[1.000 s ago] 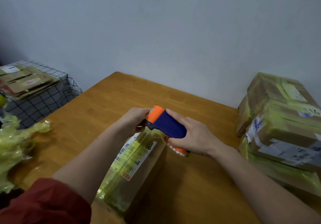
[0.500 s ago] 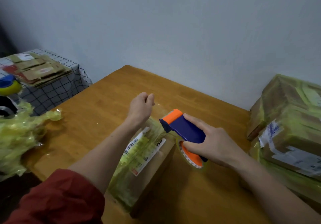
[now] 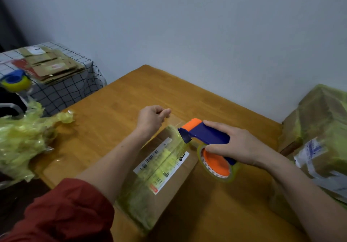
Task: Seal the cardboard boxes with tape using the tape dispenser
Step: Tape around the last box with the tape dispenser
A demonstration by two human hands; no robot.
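Far left of the box [image 3: 174, 168], a heap of crumpled yellowish film [image 3: 20, 140] lay at the table [image 3: 122, 95] edge, with flattened cardboard [image 3: 50, 65] behind it on a checked cloth. Just beyond the box's far end, the left hand [image 3: 152, 117] was curled, thumb and forefinger pinching what looked like the free end of the tape [image 3: 175, 122]. This was a faint clear strip running back to the tape dispenser [image 3: 204, 136].

The box lay lengthwise on the table, with yellowish tape and a label already along its top. Over its far right corner the right hand [image 3: 234, 146] gripped the dispenser's blue handle, the roll hanging off the box's right side. The hands were apart, the strip stretched between them. Right of the box stood a stack of taped boxes [image 3: 319, 129].

The strip was probably not yet pressed down. If it went slack, it could fold onto itself or catch the table beyond the box. Pulled off-line, it would land crooked. Neither hand rested on the box, so a firm drag might slide it.
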